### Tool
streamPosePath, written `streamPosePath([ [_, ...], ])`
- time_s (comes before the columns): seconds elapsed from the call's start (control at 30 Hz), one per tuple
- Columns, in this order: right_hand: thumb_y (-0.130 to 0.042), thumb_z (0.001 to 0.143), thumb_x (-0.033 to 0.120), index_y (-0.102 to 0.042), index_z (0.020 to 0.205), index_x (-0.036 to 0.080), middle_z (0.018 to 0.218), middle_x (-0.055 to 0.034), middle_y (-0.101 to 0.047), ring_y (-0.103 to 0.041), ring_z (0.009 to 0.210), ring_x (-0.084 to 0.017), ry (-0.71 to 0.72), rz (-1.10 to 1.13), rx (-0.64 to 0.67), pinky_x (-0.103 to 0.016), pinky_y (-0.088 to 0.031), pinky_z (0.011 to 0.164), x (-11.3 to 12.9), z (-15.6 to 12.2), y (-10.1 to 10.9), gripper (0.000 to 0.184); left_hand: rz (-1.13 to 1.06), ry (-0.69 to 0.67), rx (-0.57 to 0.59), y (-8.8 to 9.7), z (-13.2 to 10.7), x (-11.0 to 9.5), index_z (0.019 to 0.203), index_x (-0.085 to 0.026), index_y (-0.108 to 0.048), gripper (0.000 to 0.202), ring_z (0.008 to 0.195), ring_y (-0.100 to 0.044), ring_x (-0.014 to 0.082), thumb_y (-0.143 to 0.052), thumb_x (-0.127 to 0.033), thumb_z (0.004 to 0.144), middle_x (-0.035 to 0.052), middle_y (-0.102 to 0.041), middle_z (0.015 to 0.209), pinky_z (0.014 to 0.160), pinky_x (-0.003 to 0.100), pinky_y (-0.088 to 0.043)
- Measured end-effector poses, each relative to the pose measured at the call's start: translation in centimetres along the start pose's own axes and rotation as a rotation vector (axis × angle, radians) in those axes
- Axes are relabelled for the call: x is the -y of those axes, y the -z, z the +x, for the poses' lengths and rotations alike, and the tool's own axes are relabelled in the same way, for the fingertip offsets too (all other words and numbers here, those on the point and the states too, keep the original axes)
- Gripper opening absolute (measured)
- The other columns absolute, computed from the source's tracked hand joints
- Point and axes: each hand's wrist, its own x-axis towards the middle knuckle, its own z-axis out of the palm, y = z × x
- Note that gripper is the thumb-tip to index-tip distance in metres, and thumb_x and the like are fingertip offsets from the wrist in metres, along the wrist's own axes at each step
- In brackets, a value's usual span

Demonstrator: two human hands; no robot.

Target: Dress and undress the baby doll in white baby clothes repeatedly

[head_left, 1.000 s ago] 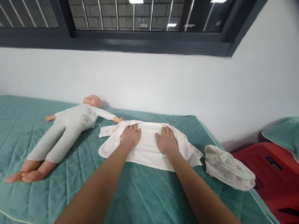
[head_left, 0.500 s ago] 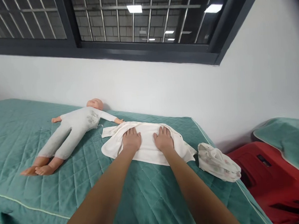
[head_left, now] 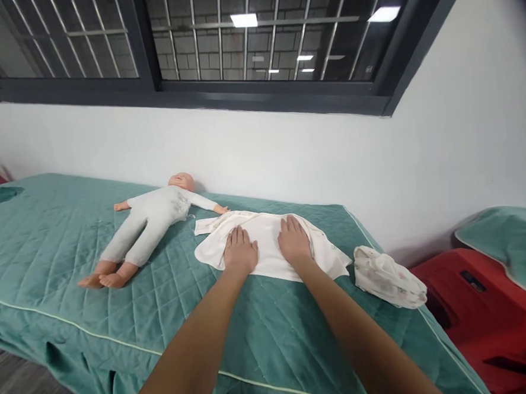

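A cream baby garment [head_left: 268,239] lies spread on a green quilted bed [head_left: 61,245]. My left hand [head_left: 239,250] rests flat on its left part with fingers stretched out. My right hand [head_left: 295,241] lies flat on its right part, fingers together and extended. Neither hand grips the cloth. A baby doll [head_left: 151,224] in a pale grey suit lies on its back to the left, one arm reaching toward the garment.
A crumpled patterned cloth [head_left: 390,277] sits near the bed's right edge. A red object [head_left: 493,313] stands right of the bed, with another green-covered surface [head_left: 510,244] behind it. A white wall and a barred window [head_left: 244,37] run behind.
The view has pulled back and shifted, so the bed's front edge now shows. Both hands have stayed flat on the garment, sliding slightly closer together and toward me.
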Motion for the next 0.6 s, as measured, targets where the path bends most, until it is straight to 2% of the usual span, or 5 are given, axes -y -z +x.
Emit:
streamPosePath([
  [0.07, -0.03, 0.1, 0.029, -0.03, 0.152, 0.013, 0.161, -0.0117, -0.022, -0.015, 0.149, -0.021, 0.052, -0.004, 0.016, -0.035, -0.014, 0.119, -0.1, -1.0, 0.0, 0.054, -0.004, -0.003, 0.007, 0.1, 0.0, 0.0, 0.151, -0.003, -0.03, 0.069, 0.15, -0.017, 0.0253, -0.018, -0.043, 0.096, 0.0151, -0.021, 0.161, 0.123, 0.041, -0.013],
  [0.17, -0.028, 0.101, 0.041, -0.032, 0.15, 0.009, 0.159, -0.0168, -0.025, -0.021, 0.148, -0.026, 0.049, -0.008, 0.066, -0.041, -0.02, 0.117, -0.7, -2.4, -0.3, 0.059, -0.007, 0.0, 0.018, 0.1, 0.2, 0.0, 0.151, -0.002, -0.029, 0.069, 0.15, -0.017, 0.0257, -0.018, -0.041, 0.095, 0.0156, -0.02, 0.161, 0.123, 0.041, -0.013],
  [0.27, -0.026, 0.101, 0.047, -0.031, 0.152, 0.012, 0.161, -0.0152, -0.021, -0.018, 0.149, -0.027, 0.08, -0.03, 0.124, -0.044, -0.017, 0.118, -1.4, -3.8, -0.4, 0.062, -0.01, -0.004, 0.025, 0.1, 0.7, 0.0, 0.151, -0.001, -0.029, 0.068, 0.15, -0.018, 0.0259, -0.021, -0.039, 0.095, 0.0164, -0.021, 0.161, 0.123, 0.041, -0.012],
  [0.47, -0.026, 0.102, 0.045, -0.033, 0.15, 0.008, 0.159, -0.0176, -0.023, -0.019, 0.149, -0.026, 0.161, -0.04, 0.127, -0.042, -0.014, 0.119, -1.5, -6.9, 0.4, 0.061, -0.037, -0.063, 0.023, 0.0, 2.1, 0.3, 0.15, -0.001, -0.029, 0.066, 0.149, -0.019, 0.0261, -0.022, -0.037, 0.095, 0.0183, -0.025, 0.159, 0.121, 0.043, -0.014],
  [0.6, -0.035, 0.099, 0.043, -0.038, 0.148, 0.009, 0.159, -0.016, -0.027, -0.021, 0.148, -0.025, 0.176, 0.078, 0.139, -0.041, -0.018, 0.119, -1.7, -7.6, 0.8, 0.059, -0.052, -0.1, 0.022, -0.1, 3.0, 0.3, 0.15, -0.002, -0.03, 0.064, 0.148, -0.022, 0.0262, -0.024, -0.034, 0.095, 0.017, -0.028, 0.158, 0.121, 0.043, -0.016],
])
